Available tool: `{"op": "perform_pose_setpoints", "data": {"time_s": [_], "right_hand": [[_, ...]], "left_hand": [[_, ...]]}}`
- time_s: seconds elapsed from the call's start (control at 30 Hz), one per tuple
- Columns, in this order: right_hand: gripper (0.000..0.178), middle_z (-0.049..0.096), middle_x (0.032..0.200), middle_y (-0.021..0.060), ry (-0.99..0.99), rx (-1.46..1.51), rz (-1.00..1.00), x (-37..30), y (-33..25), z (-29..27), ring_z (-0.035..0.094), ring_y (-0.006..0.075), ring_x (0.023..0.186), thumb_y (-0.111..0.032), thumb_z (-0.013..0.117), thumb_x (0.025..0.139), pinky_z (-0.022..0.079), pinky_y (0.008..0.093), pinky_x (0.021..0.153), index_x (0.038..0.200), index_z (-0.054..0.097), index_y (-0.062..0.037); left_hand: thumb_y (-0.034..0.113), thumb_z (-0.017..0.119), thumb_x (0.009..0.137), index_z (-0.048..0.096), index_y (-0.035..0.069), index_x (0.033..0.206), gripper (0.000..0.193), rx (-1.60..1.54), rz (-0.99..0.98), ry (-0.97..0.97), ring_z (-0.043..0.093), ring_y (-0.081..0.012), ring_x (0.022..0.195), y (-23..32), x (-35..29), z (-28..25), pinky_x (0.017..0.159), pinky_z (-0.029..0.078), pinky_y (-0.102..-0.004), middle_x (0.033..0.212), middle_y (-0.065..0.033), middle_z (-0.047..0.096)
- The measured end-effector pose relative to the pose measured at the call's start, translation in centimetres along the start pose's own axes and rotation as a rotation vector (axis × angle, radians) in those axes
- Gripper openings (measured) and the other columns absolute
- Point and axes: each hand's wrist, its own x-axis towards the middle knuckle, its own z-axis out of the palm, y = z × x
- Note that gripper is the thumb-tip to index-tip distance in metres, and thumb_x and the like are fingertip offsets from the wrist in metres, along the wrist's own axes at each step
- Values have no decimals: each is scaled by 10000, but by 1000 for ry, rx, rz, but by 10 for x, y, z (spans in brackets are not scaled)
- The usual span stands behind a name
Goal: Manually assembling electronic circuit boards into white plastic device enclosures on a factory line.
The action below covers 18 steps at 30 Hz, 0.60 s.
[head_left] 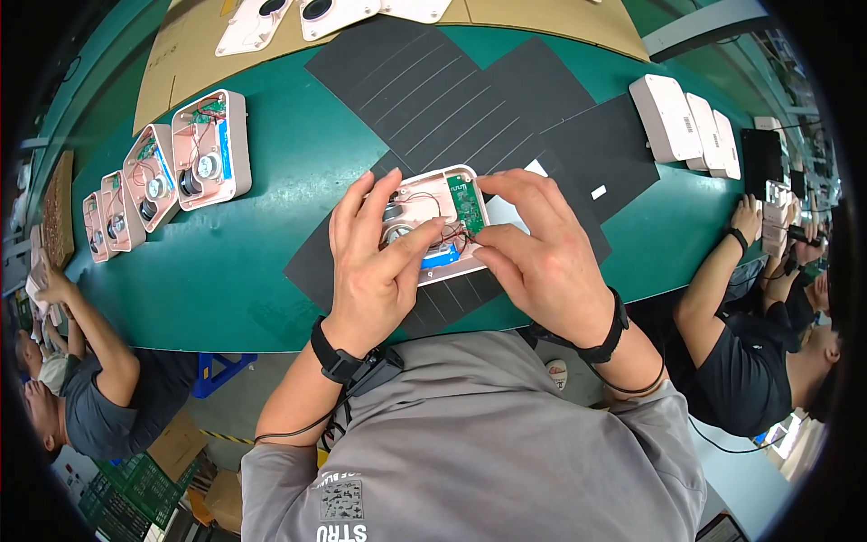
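Observation:
In front of me a pale pink plastic housing (463,169) lies open side up, slightly tilted. Inside it are a green circuit board (464,200), a blue battery pack (441,258), thin red and black wires (456,237) and round speaker parts, partly covered by my fingers. My left hand (370,262) is closed around the housing's left side, its thumb reaching in over the wires. My right hand (549,253) grips the right side, with one finger at the upper corner and the thumb and another fingertip by the right wall near the wires.
Black foam sheets (424,90) lie under and beyond the housing on the green table (280,135). Several open housings (212,149) stand left; closed ones (666,117) stand right. White panels (348,16) lie on cardboard at the back. Co-workers (736,361) sit at both sides.

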Motion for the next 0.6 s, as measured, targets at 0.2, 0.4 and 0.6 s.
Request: {"op": "perform_pose_setpoints", "data": {"time_s": [0.2,0.4,0.6], "right_hand": [[214,610,1416,186,33,18,-7,2,3,9,567,421,1329,-18,836,750,513,498,1057,952,769,1],[191,590,1441,189,82,-42,-59,19,4,32,546,423,1344,5,824,736,514,492,1049,920,771,5],[174,595,1423,186,76,-52,-68,13,5,36,554,416,1322,9,821,728,526,486,1029,894,769,12]], "left_hand": [[43,795,850,830,217,1160,358,-6,-13,-7,473,-457,1432,0,-1,-1,1156,380,-557,1543,-197,561],[46,796,851,826,215,1181,372,-6,3,-3,476,-458,1427,-2,5,-3,1157,384,-556,1540,-203,561],[40,791,848,826,203,1184,375,-47,35,6,479,-462,1420,0,-1,-1,1155,391,-558,1542,-207,558]]}}
